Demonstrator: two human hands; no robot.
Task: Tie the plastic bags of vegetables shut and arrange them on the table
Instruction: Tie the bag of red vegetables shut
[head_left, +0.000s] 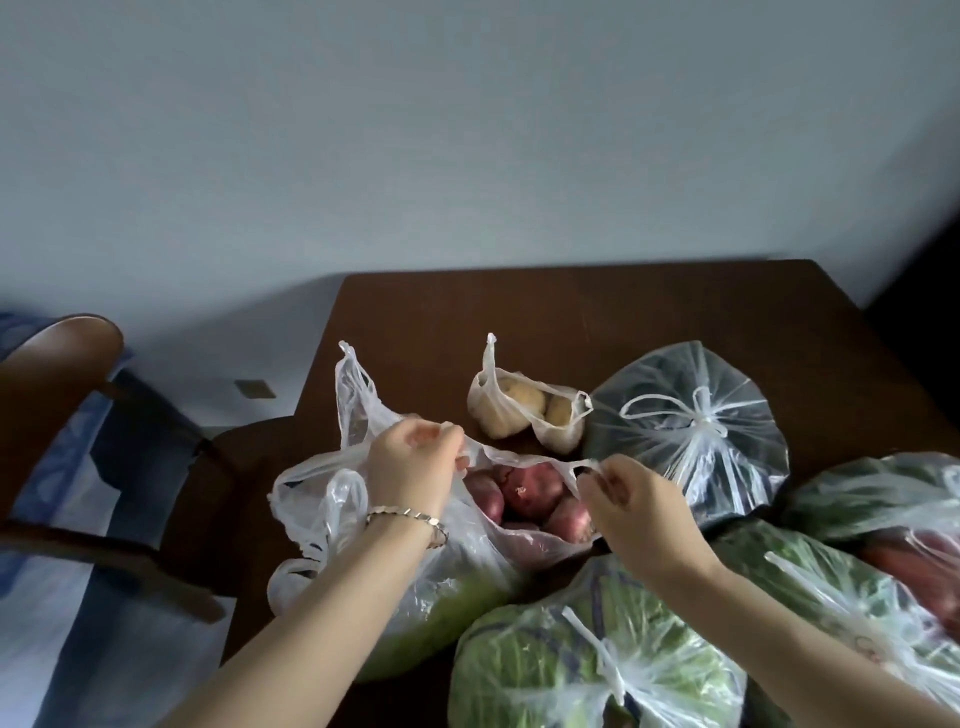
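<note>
Chair: a wooden chair (62, 358) stands left of the table, with blue-and-white fabric beside it.
Table: the dark brown table (571, 312) sits against a pale wall.
Left hand: the left hand (410, 467), a bracelet (410, 517) on its wrist, has its fingers curled and pinches 1 handle of the open bag.
Open bag: the open bag (322, 478) lies at the table's left side, untied. Its mouth is spread between 2 hands, over reddish round vegetables (530, 491).
Potato bag: the small potato bag (524, 415) rests just behind it, mouth gaping.
Right hand: the right hand (628, 499) grasps the other handle with its fingertips.
Knotted bag: the knotted bag (691, 415), dark inside, sits right of the potatoes.
Cabbage bag: the cabbage bag (571, 665) lies at the near edge, tied.
Greens bag: the greens bag (831, 582) lies farthest right. Its closure cannot be told.
</note>
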